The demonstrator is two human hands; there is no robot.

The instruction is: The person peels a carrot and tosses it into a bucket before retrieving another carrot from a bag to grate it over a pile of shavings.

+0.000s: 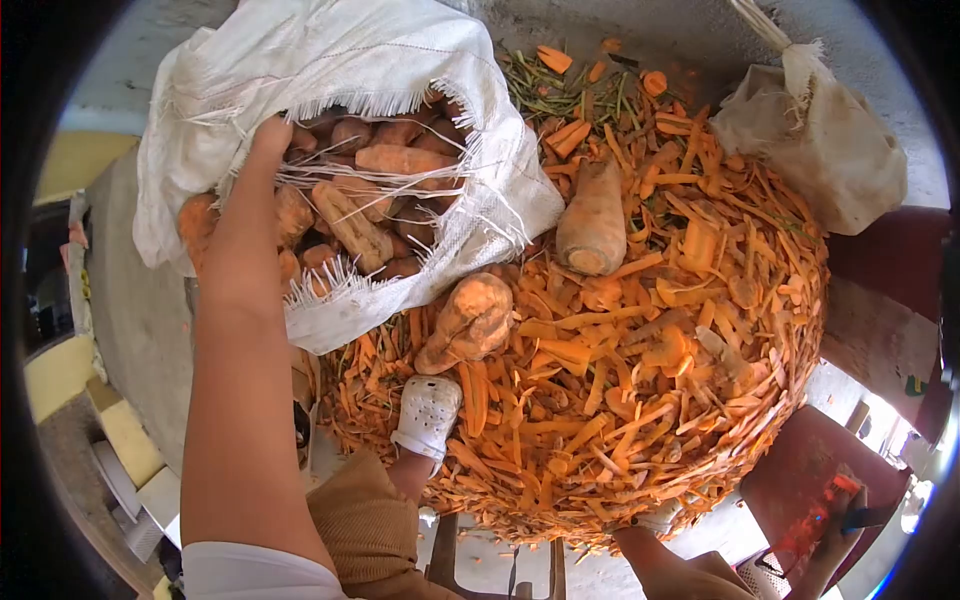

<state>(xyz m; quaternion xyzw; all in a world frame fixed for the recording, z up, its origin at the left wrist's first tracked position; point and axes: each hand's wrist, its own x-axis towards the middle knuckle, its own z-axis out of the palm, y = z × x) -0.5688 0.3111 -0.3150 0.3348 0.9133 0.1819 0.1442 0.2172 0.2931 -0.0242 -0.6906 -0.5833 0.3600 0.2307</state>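
My left arm reaches into the mouth of a white woven sack (375,45) of unpeeled carrots (352,226). At the sack's inner left edge, my left hand (270,135) shows only its back and wrist; its fingers are hidden among the carrots and the frayed rim. My right hand (838,525) is low at the far right, over a dark red surface, closed around a slim dark-handled thing (866,517) whose kind I cannot tell. Beside the sack, a thick carrot (593,220) and a knobbly, forked carrot (468,322) lie on a wide heap of orange peelings (610,400).
A white clog (428,415) on my foot rests against the heap's near edge. A tied, dusty bag (815,150) stands at the upper right. Green stalks (590,100) lie by the grey wall. Dark red chair parts (885,265) border the right side.
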